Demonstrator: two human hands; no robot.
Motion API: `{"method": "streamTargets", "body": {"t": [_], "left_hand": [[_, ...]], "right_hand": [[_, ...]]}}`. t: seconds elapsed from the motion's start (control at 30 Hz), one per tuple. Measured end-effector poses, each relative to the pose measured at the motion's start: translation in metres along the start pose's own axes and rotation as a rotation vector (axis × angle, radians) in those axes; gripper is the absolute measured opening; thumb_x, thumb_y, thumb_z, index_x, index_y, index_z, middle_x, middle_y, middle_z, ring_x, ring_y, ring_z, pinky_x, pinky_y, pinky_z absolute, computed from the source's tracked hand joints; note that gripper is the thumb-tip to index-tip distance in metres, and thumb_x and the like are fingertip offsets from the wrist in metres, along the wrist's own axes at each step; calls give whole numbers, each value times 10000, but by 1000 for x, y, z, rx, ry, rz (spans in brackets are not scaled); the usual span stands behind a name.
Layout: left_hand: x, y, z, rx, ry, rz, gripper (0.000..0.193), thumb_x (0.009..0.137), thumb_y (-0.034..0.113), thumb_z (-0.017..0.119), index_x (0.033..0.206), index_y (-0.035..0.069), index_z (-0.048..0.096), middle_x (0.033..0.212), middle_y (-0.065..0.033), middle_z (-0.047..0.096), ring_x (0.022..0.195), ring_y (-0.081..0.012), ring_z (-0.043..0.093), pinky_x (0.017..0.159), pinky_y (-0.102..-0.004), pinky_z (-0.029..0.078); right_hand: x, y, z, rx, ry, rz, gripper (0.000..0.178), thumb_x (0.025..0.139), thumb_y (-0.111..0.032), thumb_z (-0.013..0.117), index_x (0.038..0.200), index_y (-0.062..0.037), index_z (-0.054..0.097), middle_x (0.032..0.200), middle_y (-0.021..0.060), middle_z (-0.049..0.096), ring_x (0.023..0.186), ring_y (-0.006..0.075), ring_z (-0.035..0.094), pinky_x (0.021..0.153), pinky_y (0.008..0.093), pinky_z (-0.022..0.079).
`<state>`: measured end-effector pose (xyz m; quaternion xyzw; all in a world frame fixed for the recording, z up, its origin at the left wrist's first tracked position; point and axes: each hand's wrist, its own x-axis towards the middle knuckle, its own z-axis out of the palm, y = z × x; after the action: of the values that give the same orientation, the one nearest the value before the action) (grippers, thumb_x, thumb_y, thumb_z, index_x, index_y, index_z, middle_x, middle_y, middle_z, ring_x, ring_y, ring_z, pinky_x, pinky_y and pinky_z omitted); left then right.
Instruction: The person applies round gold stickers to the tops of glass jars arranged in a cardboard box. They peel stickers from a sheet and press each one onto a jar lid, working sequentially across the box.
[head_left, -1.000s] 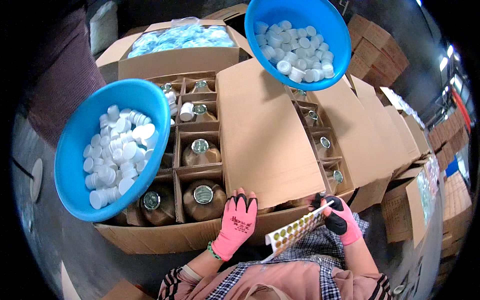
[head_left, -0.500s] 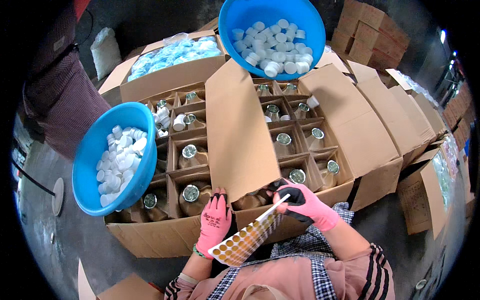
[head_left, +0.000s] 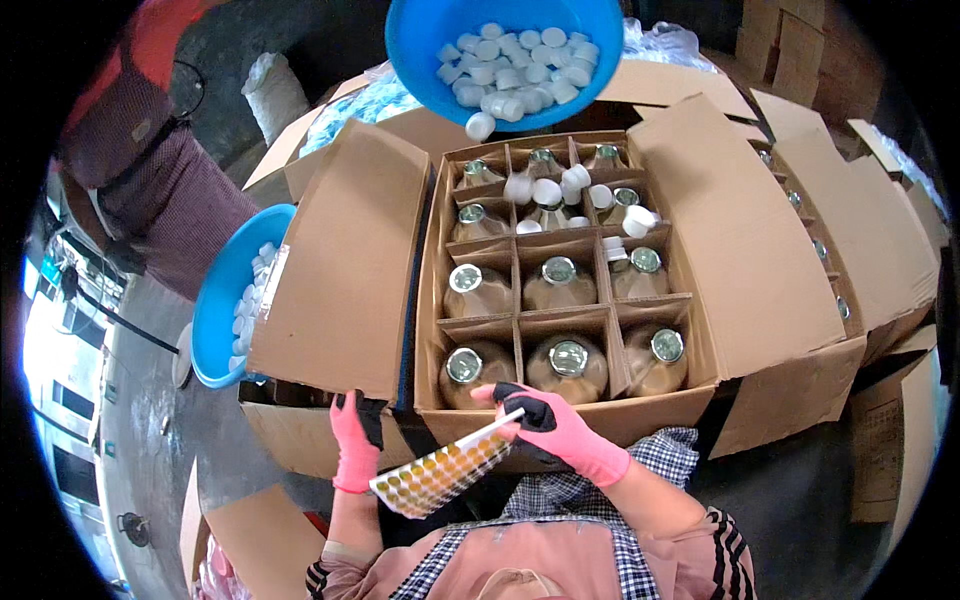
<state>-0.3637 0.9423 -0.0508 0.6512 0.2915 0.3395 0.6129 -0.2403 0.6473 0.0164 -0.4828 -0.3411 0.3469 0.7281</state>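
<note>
My right hand (head_left: 545, 425), in a pink glove with black palm, is closed on a sheet of round gold stickers (head_left: 440, 472), held tilted in front of the box. My left hand (head_left: 357, 435), gloved alike, has its fingers curled at the lower edge of a cardboard flap (head_left: 340, 270). That flap leans left over the neighbouring box. Before me stands an open carton (head_left: 565, 412) with cardboard dividers and clear glass bottles (head_left: 568, 370), one per compartment. White caps (head_left: 546, 192) lie among the farther bottles; some are blurred in the air.
A blue basin of white caps (head_left: 505, 115) is tipped above the carton's far end. Another blue basin (head_left: 215, 325) sits at the left, partly behind the flap. More cartons (head_left: 800, 250) line the right side. A person in a dark apron (head_left: 150, 180) stands at the far left.
The flap has swung left off the carton, uncovering its left column of bottles; my left hand moved left with it. Caps have dropped from the far basin. The sticker sheet shifted left.
</note>
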Motion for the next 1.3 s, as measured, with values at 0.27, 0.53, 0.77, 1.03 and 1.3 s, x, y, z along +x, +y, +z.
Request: {"method": "streamTargets", "body": {"t": [0.27,0.53,0.77,1.03,1.3], "left_hand": [[-23,55,3,128,454,137,420,810,119,611,1170,9,425,1098,-82,475,993,-173,460,901,-278,347],[-64,116,97,238,-53,802,547,729,163,596,1195,-37,393,1289,-184,353,1225,-307,317,1038,-404,197],[-52,78,129,-2,-544,276,741,674,61,715,1290,-24,312,1270,-142,394,1117,-221,440,941,-309,359],[-32,75,115,-424,-681,-229,612,643,137,762,1156,-31,474,814,-58,585,932,-200,567,822,-297,445],[-33,90,111,-32,-714,-188,112,689,-29,667,785,-13,612,879,-85,621,814,-107,564,720,-227,450]], "right_hand": [[-3,11,-36,120,207,-17,267,801,-101,609,1053,-15,584,1050,14,587,927,78,519,816,220,404],[5,13,-46,130,532,6,140,826,-156,589,870,-24,585,1026,73,601,878,100,519,812,244,394],[-13,10,-52,-50,483,-65,155,807,-141,614,833,10,590,993,95,608,901,118,528,802,252,408],[-17,-8,-42,-134,446,20,90,756,-62,599,785,23,604,919,124,624,840,149,563,771,262,429],[-17,-13,-37,-806,674,-304,503,676,-53,710,1116,6,473,1201,186,468,1114,250,453,947,359,344]]}}
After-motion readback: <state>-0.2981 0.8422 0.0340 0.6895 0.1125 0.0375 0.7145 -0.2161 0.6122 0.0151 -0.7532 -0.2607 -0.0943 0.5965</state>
